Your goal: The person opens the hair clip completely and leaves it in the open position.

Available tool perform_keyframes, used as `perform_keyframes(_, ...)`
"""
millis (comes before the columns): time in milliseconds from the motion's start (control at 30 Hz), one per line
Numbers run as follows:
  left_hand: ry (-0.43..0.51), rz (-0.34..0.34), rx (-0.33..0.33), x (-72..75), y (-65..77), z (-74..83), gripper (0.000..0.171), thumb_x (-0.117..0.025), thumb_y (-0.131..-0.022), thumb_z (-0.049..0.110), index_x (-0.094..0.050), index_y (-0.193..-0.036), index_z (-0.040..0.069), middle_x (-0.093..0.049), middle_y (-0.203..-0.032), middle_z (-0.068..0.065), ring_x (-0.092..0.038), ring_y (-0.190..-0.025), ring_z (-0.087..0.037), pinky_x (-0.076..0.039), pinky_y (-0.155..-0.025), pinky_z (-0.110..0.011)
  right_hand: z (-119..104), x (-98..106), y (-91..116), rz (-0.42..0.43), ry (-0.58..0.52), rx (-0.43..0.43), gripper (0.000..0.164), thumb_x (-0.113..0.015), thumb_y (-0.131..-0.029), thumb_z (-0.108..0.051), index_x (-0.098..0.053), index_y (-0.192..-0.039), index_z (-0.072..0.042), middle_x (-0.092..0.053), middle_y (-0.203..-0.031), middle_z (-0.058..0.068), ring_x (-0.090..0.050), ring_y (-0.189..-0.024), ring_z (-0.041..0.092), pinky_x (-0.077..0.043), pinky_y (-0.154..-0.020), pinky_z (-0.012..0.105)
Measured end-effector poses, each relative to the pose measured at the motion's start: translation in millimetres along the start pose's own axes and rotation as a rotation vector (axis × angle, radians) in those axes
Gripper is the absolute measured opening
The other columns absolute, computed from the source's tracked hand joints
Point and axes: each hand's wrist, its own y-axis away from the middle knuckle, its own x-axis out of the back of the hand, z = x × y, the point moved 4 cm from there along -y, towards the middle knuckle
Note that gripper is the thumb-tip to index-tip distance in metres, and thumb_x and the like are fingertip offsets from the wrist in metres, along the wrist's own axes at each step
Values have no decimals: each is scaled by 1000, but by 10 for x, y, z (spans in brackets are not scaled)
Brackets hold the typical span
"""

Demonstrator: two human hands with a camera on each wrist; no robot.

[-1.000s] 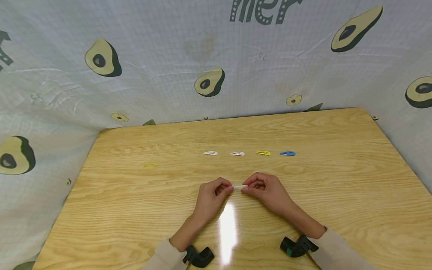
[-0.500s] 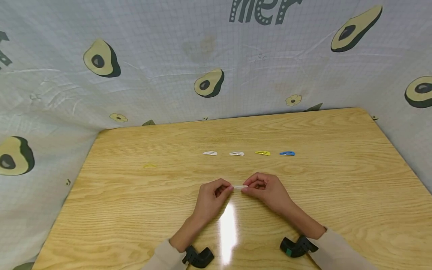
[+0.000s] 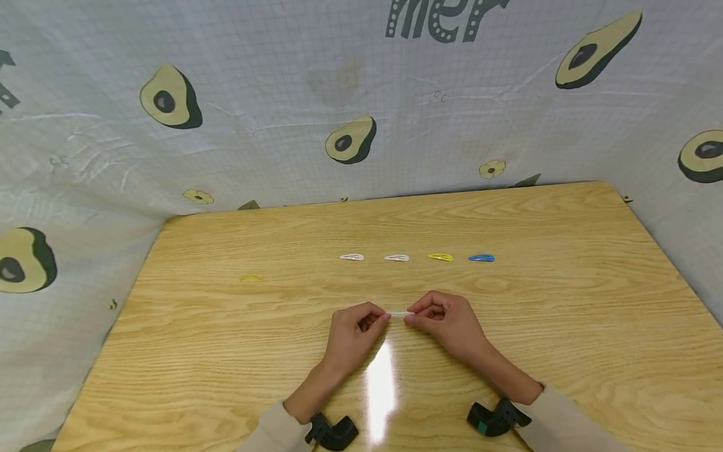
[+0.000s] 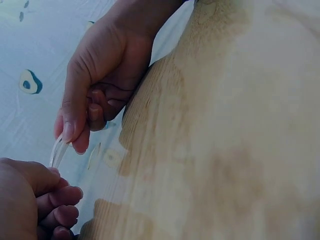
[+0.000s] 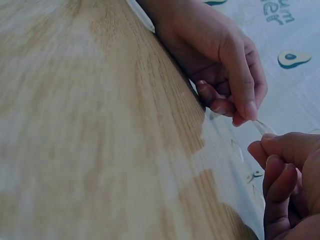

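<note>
Between my two hands stretches a white hair clip (image 3: 402,313), held over the table by its two ends. My left hand (image 3: 350,333) pinches one end between thumb and fingertips. The thumb and index finger of my right hand (image 3: 449,321) grip the opposite end. Seen from the left wrist, the middle of the hair clip (image 4: 58,154) shows as two slightly parted strips, while its tips are hidden by the fingers. The right wrist view gives a narrow edge of the same clip (image 5: 262,127), with the left hand (image 5: 220,65) beyond it.
Behind the hands, a row of snap clips lies on the wooden table (image 3: 198,345): a white clip (image 3: 352,257), a second white clip (image 3: 397,257), a yellow clip (image 3: 440,257) and a blue clip (image 3: 481,258). Further left is a thin curved yellow piece (image 3: 251,277). Avocado-print cloth (image 3: 271,125) hangs behind.
</note>
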Motion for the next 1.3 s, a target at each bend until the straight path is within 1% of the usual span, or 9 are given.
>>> perform_keyframes(200, -21, -7, -5, -13, 7, -4, 9, -71, -86, 5, -71, -78, 5, -62, -65, 3, -48, -53, -4, -42, -48, -21, -13, -10, 18, 32, -6, 16, 18, -79, -81, -22, -71, -89, -8, -70, -75, 4, -64, -63, 17, -47, -54, 24)
perform_keyframes(400, -23, -30, -19, -36, 20, 3, 11, -68, -86, 0, -69, -76, 5, -59, -63, 4, -47, -53, -3, -42, -47, -20, 0, -16, 21, 46, 17, 57, 9, -78, -82, -20, -72, -84, -13, -69, -71, 1, -64, -60, 16, -48, -52, 25)
perform_keyframes(600, -19, -26, -27, -46, 22, -15, 12, -68, -86, 0, -69, -75, 5, -59, -64, 4, -47, -53, -5, -42, -47, -21, -1, -20, 24, 36, 21, 65, 9, -77, -82, -20, -72, -84, -12, -69, -73, 0, -64, -60, 17, -48, -52, 26)
perform_keyframes(767, -22, -25, -30, -47, 20, -16, 12, -68, -85, -1, -69, -75, 5, -59, -64, 4, -47, -53, -3, -42, -47, -20, 13, -20, 17, 42, 18, 69, 8, -78, -82, -20, -72, -83, -15, -70, -73, -1, -65, -61, 18, -49, -52, 27)
perform_keyframes(867, -16, -20, -29, -47, 17, -13, 11, -68, -85, 0, -69, -76, 5, -59, -64, 4, -48, -53, -3, -43, -47, -21, 20, -20, 17, 47, 18, 82, 9, -78, -82, -21, -72, -83, -14, -70, -73, 0, -65, -60, 18, -49, -51, 27)
perform_keyframes(967, -9, -18, -4, -47, 16, -18, 10, -68, -86, 1, -69, -76, 5, -60, -65, 4, -48, -53, -4, -44, -48, -22, 22, -24, 19, 61, 20, 89, 10, -78, -82, -20, -72, -84, -12, -70, -73, 0, -64, -59, 17, -49, -51, 26)
perform_keyframes(1100, 1, -12, 50, -40, 11, -34, 10, -68, -87, 3, -69, -78, 6, -61, -65, 6, -49, -53, -5, -44, -48, -22, -28, -45, 30, 87, 36, 106, 7, -77, -82, -13, -72, -85, -8, -70, -73, 4, -63, -58, 19, -48, -50, 25)
perform_keyframes(1200, 14, -4, 87, -31, 4, -46, 9, -69, -88, 4, -70, -80, 7, -61, -66, 6, -49, -54, -6, -43, -49, -22, -160, -62, 58, 105, 52, 135, 5, -75, -82, -6, -72, -85, -4, -70, -74, 8, -62, -57, 21, -47, -49, 23)
perform_keyframes(1300, 28, 9, 119, -21, 0, -59, 6, -70, -87, 4, -70, -81, 5, -63, -67, 2, -49, -55, -8, -43, -50, -22, -299, -71, 90, 123, 65, 162, 4, -74, -82, -2, -71, -85, -1, -70, -73, 11, -61, -55, 23, -46, -48, 22)
